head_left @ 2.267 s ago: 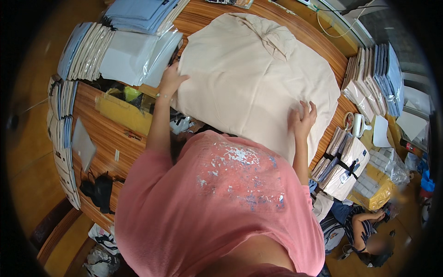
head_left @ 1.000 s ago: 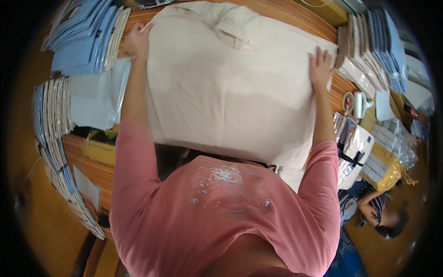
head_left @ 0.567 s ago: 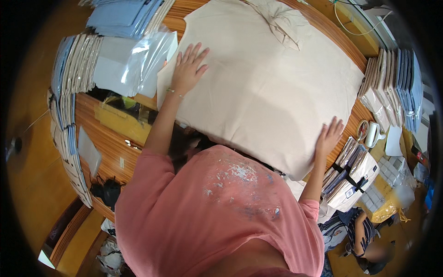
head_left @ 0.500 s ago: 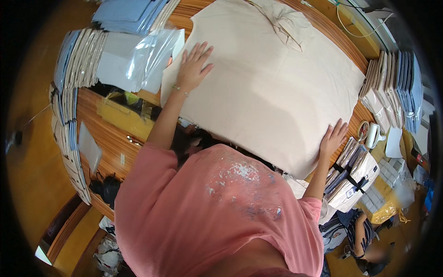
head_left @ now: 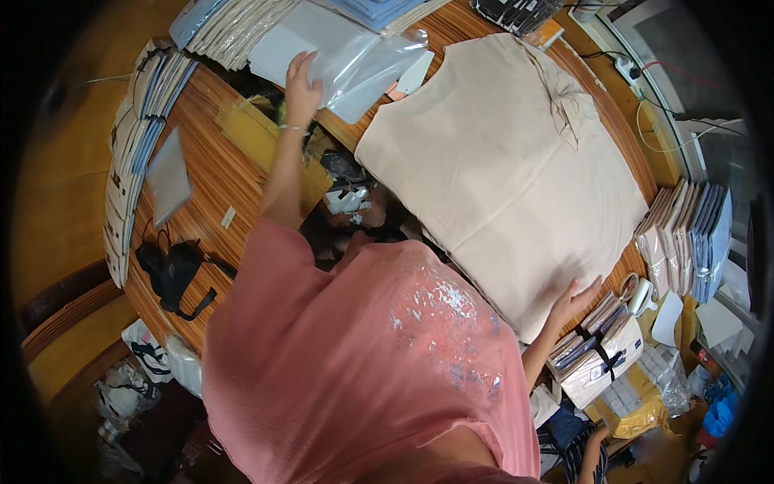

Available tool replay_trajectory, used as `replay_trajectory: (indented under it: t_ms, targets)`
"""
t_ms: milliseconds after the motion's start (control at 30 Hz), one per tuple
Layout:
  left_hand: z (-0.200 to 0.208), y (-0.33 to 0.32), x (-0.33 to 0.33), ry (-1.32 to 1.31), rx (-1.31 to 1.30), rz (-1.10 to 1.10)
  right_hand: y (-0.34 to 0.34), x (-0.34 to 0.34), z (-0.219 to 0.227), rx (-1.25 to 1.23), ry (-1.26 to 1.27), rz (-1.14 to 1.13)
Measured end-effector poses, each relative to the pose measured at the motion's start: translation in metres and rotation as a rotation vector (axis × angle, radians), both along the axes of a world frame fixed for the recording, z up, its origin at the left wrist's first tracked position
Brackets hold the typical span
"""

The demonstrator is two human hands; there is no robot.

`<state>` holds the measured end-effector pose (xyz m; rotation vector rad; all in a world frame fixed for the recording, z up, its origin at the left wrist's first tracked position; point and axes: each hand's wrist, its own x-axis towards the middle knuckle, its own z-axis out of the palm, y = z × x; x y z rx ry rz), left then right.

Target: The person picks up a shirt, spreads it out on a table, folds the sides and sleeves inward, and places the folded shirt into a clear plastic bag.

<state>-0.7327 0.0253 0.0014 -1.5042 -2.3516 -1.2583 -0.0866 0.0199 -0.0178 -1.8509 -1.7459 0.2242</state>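
A beige garment (head_left: 500,177) lies spread flat on the wooden table, with a bunched, gathered part (head_left: 564,109) at its far right. My right hand (head_left: 571,305) is at the garment's near right edge, its fingers apart and nothing in them. My left hand (head_left: 303,93) reaches out to the far left, fingers extended, over the near edge of a stack of clear plastic bags and pale sheets (head_left: 347,60). Whether it touches the stack is hard to tell. Small orange and white tags (head_left: 413,74) lie between the stack and the garment.
Bagged folded garments stand in rows at the far left (head_left: 234,32), along the left edge (head_left: 133,169) and at the right (head_left: 685,238). A black-strapped bundle (head_left: 601,355) and tape rolls (head_left: 631,286) lie near my right hand. Below my left arm gapes an open drawer (head_left: 351,198). Another person's arm (head_left: 594,456) shows lower right.
My left hand has left the garment and moved left to the plastic bags. My right hand stays near the garment's right edge. The view has swung left.
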Motion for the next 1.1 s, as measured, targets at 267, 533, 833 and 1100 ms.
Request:
replay_trajectory:
  t_ms: [267, 533, 833, 1100]
  targets:
    - [-0.003, -0.05, -0.091, 0.123, -0.57, -0.347, 0.041, -0.143, 0.03, -0.332, 0.535, 0.338]
    - [0.181, 0.0, -0.011, 0.555, 0.178, -0.364, 0.065, -0.371, 0.143, 0.29, 0.403, 0.818]
    - [0.138, 0.044, 0.13, 0.346, 0.676, -0.709, 0.083, -0.258, 0.116, -0.109, 0.767, 0.303]
    - [-0.04, -0.001, 0.106, 0.193, -0.337, -0.476, 0.04, -0.149, 0.028, -0.485, 1.068, -0.111]
